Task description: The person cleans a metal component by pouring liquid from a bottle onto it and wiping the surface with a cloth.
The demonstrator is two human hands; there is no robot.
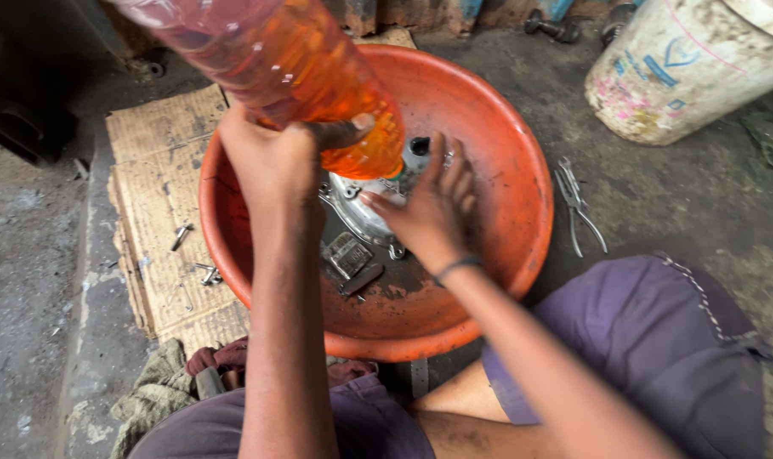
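My left hand (pixel 272 161) grips a clear plastic bottle (pixel 276 59) of orange liquid, tipped neck-down over an orange plastic basin (pixel 510 204). The bottle's mouth points at a silvery metal engine cover (pixel 361 212) lying in the basin. My right hand (pixel 429 208) rests flat on that cover, fingers spread, just beside the bottle's mouth. A dark thread band circles my right wrist. Small metal parts (pixel 351 259) lie in dark oily liquid on the basin floor, close to my left forearm.
Flattened cardboard (pixel 161 212) left of the basin carries loose bolts (pixel 182 236). Pliers (pixel 578 208) lie on the concrete to the right. A dirty white bucket (pixel 684 68) stands at top right. Rags (pixel 161 391) sit at bottom left, my knees in purple shorts (pixel 659 331) below.
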